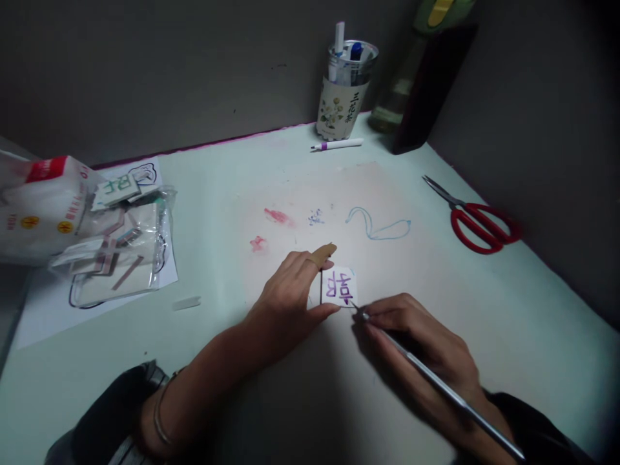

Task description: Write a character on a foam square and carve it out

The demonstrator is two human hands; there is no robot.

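Observation:
A small white square block with purple characters drawn on it lies on the pale table in front of me. My left hand grips it from the left, thumb at its near edge and fingers at its far edge. A tan bandage wraps one of those fingers. In my right hand is a slim silver craft knife, pinched near its front end. Its thin tip meets the block's lower right corner, by the purple strokes; whether it cuts in I cannot tell.
Red-handled scissors lie at the right. A pen cup, a marker and a bottle are at the back. Clear bags of blocks sit left on drawn paper, near a whitish strip.

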